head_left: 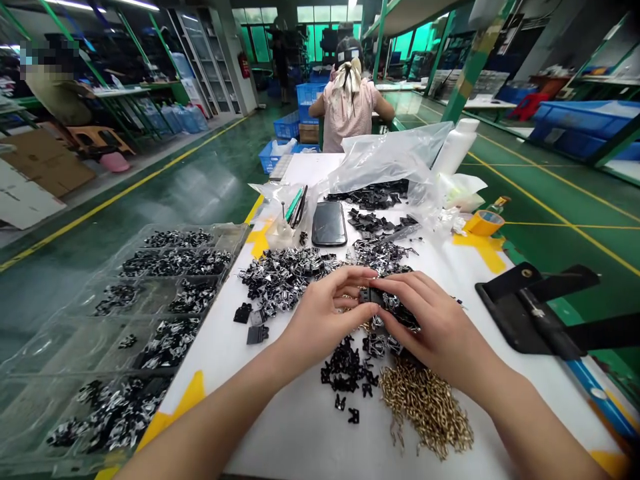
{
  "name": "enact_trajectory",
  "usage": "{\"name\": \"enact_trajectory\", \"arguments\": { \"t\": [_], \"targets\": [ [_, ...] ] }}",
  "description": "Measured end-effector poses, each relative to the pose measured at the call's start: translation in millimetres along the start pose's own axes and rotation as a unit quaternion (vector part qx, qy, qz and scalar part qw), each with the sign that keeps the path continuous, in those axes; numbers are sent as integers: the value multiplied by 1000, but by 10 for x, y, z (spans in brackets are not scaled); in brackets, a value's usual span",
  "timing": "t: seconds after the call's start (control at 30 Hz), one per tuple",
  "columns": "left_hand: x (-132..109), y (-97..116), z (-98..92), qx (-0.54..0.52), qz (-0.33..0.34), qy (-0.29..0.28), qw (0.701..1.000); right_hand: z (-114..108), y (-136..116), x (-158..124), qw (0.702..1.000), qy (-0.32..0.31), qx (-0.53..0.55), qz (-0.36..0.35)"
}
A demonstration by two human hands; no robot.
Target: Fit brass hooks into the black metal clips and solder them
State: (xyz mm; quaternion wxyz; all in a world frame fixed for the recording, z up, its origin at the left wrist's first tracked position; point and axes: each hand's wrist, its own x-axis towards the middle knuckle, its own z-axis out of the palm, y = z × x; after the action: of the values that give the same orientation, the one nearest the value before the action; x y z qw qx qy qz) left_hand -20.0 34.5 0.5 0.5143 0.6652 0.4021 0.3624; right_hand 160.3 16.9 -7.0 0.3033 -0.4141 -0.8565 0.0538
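**Your hands pinch a black clip over a white table**

Your left hand and right hand meet, their fingers clamped together on the clip from either side. Just behind the clip lies a loose heap of silver-and-black parts. Toward you from the clip are black pieces and, beside them, a tangle of brass chain. Left of the clip, a clear divided tray holds more silver-and-black parts. Farther ahead of the clip are a phone and a plastic bag. To the clip's right are a black strap and, farther ahead, a roll of yellow tape. Well ahead of the clip, a co-worker sits facing away.
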Motion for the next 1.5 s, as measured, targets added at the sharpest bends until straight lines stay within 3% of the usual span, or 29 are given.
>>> {"name": "enact_trajectory", "arguments": {
  "t": [0.53, 0.7, 0.9, 1.07, 1.5],
  "targets": [
    [22, -52, -11, -100, -44, -30, 994, 46, -21, -11, 999, 43, 16, 27],
    [73, -50, -81, -111, -34, 21, 993, 80, 13, -3, 998, 44, 1, 39],
    [164, -92, -198, -212, -44, 101, 971, 282, 64, -32, 994, -79, -77, -9],
    [153, -89, -202, -280, -72, 86, 953, 386, 66, -73, 983, -119, -135, -19],
    [142, -198, -159, -269, -68, 27, 960, 343, 34, -67, 990, -89, -107, -31]
  ]
}}
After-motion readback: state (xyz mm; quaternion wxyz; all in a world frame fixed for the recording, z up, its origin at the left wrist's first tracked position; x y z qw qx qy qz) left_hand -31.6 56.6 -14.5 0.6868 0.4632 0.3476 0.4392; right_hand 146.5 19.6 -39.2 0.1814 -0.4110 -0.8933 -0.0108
